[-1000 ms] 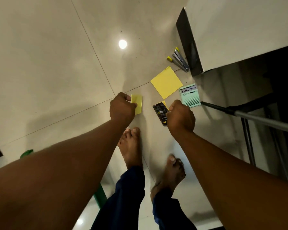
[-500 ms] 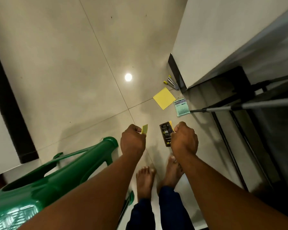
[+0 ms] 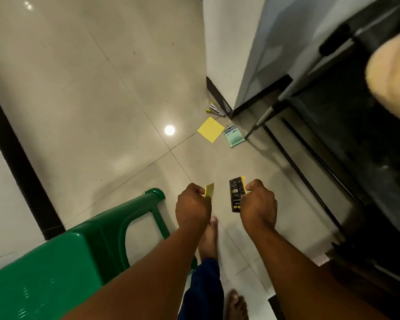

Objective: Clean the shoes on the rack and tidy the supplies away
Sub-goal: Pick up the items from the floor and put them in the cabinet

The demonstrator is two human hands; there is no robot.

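Your right hand (image 3: 259,204) pinches the black-and-yellow sachet (image 3: 236,195); your left hand (image 3: 193,207) pinches its torn yellow strip (image 3: 209,190). Tilt the sachet and it may spill. Stapler (image 3: 216,109) and yellow pad (image 3: 210,129) lie at twelve o'clock, underfoot hazards.

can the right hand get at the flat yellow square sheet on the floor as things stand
Probably not yet: the right hand already grips a black-and-yellow card, and the flat yellow square sheet lies well ahead on open tile floor, unobstructed.
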